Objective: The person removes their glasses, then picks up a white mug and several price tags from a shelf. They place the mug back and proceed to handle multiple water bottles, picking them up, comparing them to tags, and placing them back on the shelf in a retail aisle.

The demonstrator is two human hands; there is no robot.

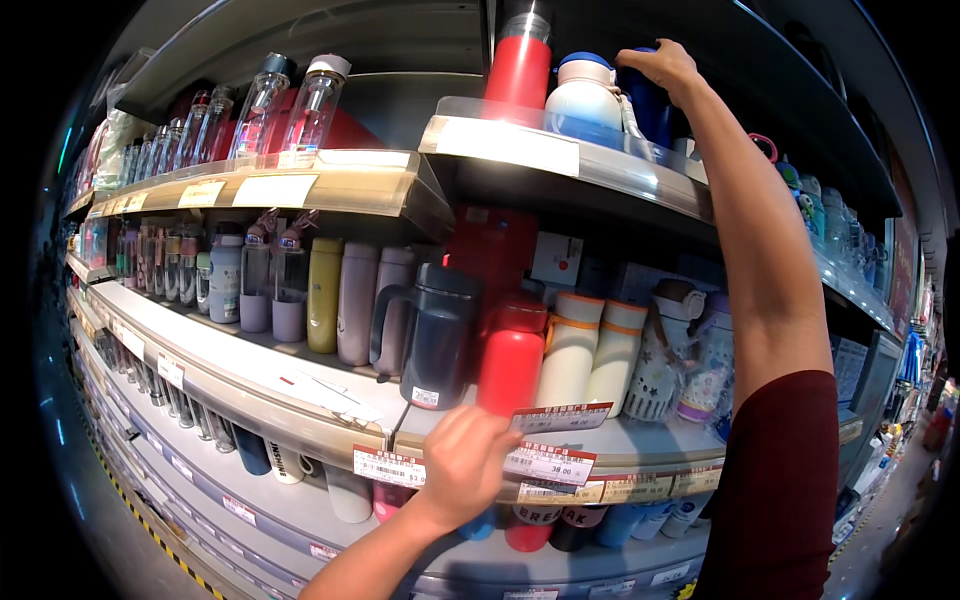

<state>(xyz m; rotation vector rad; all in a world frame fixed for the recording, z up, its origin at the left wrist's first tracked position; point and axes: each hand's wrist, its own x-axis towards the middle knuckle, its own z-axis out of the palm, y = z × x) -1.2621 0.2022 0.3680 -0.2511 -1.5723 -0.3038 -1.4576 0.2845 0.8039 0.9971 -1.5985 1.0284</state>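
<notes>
On the upper shelf, my right hand (667,69) reaches up to a dark blue bottle (646,109) and grips it near its top. The hand hides part of that bottle. To its left stand a round white-and-blue bottle (583,97) with a blue lid and a red tumbler (517,71) with a clear top. Lower down, my left hand (466,461) pinches a paper price label (564,418) at the edge of the middle shelf. Just behind that hand are a red bottle (511,360) and a dark grey handled mug (441,337).
Clear glass bottles (259,105) line the upper left shelf (360,180). Cream bottles with orange straps (574,349) and patterned bottles (660,367) fill the middle shelf's right part. More cups (529,529) stand below. Clear plastic guards (495,124) front the upper right shelf.
</notes>
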